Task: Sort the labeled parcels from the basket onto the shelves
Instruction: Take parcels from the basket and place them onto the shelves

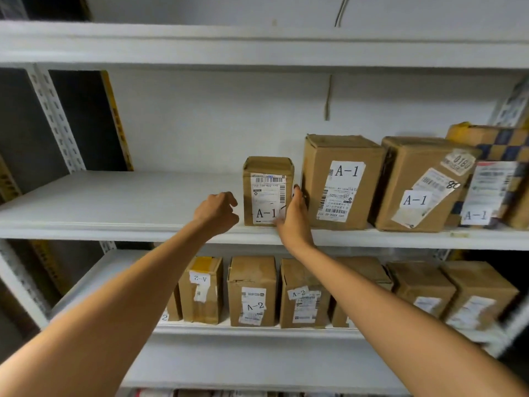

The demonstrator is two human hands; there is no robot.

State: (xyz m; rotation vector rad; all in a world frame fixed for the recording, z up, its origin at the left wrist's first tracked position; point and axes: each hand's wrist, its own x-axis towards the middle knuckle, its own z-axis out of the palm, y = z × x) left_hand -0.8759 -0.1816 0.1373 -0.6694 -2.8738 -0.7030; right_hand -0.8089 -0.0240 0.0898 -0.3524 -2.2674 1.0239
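A small brown parcel labeled A-1 (264,190) stands upright on the middle shelf (114,207), leftmost in a row of A-1 boxes. My right hand (293,217) lies flat against its right front edge, fingers straight and touching it. Just left of the parcel hovers my left hand (219,212), fingers loosely curled, holding nothing and a small gap away from the box. To the right stand a bigger A-1 box (340,181) and another A-1 box (418,184). The basket is out of view.
The shelf below (252,330) carries a row of several A-2 parcels (252,290). A further A-1 parcel (492,179) sits at the far right of the middle shelf. The upper shelf (257,44) spans the top; a perforated upright (57,118) stands at left.
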